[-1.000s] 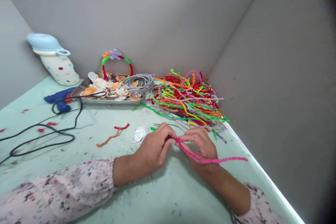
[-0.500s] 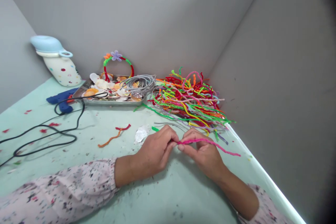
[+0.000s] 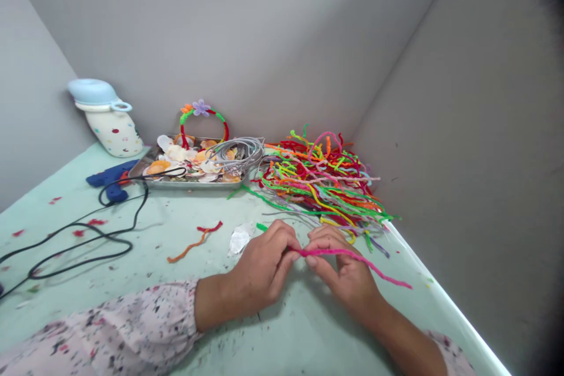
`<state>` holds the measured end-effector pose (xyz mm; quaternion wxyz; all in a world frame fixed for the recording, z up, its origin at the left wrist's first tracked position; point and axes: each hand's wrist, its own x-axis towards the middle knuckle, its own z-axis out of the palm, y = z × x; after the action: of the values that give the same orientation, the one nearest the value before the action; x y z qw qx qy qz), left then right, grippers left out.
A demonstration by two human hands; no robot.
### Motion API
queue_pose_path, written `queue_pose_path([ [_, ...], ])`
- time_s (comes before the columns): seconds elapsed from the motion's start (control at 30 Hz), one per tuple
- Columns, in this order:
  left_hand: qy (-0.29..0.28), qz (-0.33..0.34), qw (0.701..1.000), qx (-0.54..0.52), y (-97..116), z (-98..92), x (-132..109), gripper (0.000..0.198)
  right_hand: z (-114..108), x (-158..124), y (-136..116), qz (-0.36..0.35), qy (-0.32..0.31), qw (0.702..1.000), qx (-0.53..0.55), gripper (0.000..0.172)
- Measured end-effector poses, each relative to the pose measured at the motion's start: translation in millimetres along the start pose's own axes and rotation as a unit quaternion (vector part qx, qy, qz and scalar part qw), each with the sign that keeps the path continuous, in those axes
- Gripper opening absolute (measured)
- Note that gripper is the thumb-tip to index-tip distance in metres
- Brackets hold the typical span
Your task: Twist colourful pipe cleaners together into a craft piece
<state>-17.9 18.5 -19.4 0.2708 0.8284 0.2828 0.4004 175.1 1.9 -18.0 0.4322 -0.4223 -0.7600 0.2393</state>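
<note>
A bright pink pipe cleaner [image 3: 370, 261] runs between my two hands, its loose end trailing down to the right. My left hand [image 3: 263, 264] is closed, with thumb and forefinger pinching the pipe cleaner near its left end; the part inside the fist is hidden. Close beside it, my right hand [image 3: 343, 267] pinches the same pipe cleaner between thumb and forefinger. Just beyond my left hand, a short green piece [image 3: 261, 227] and a crumpled white scrap [image 3: 240, 238] lie on the table.
A heap of coloured pipe cleaners [image 3: 326, 182] lies at the back right. A metal tray [image 3: 198, 185] holds shells, coiled grey wire [image 3: 247, 154] and a flowered headband [image 3: 226, 129]. A blue glue gun [image 3: 110, 176] with black cord and a white bottle [image 3: 112, 129] stand left. An orange-red twisted piece [image 3: 194, 245] lies nearer.
The whole scene sits slightly lower in view. Both hands still pinch the pink pipe cleaner; its loose end droops more, and the fingertips are a little farther apart.
</note>
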Motion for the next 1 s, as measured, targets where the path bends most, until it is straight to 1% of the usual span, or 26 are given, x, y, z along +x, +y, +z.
queue_pose_path([
  [0.17, -0.011, -0.005, 1.0, 0.007, -4.4, 1.5, -0.5, 0.007, 2.8, -0.2, 0.2, 0.051, 0.008, 0.998, 0.029, 0.009],
  [0.37, -0.023, 0.007, 0.999, 0.025, -5.1, 2.7, -1.0, 0.008, 1.9, -3.2, -1.0, 0.096, -0.021, 0.995, 0.022, 0.015],
  [0.53, -0.015, -0.014, 1.0, 0.02, -4.3, 1.9, -1.2, 0.008, 3.8, -2.5, 2.2, 0.06, -0.002, 0.998, 0.012, 0.011],
  [0.63, -0.022, -0.021, 0.999, 0.015, -3.3, 1.5, -1.5, 0.008, 6.4, -2.2, 2.4, 0.048, 0.011, 0.999, 0.004, 0.012],
  [0.73, -0.033, -0.039, 0.999, 0.012, -2.3, 1.6, -1.6, 0.005, 8.4, -3.7, 2.1, 0.06, 0.009, 0.998, -0.005, 0.015],
  [0.8, -0.034, -0.048, 0.998, 0.015, -2.5, 2.1, -1.6, 0.01, 9.2, -4.9, 2.1, 0.066, 0.001, 0.998, -0.001, 0.016],
  [1.0, -0.028, -0.046, 0.998, 0.021, -5.4, 4.2, -3.6, 0.009, 8.7, -5.2, -0.6, 0.09, -0.019, 0.995, 0.03, 0.019],
])
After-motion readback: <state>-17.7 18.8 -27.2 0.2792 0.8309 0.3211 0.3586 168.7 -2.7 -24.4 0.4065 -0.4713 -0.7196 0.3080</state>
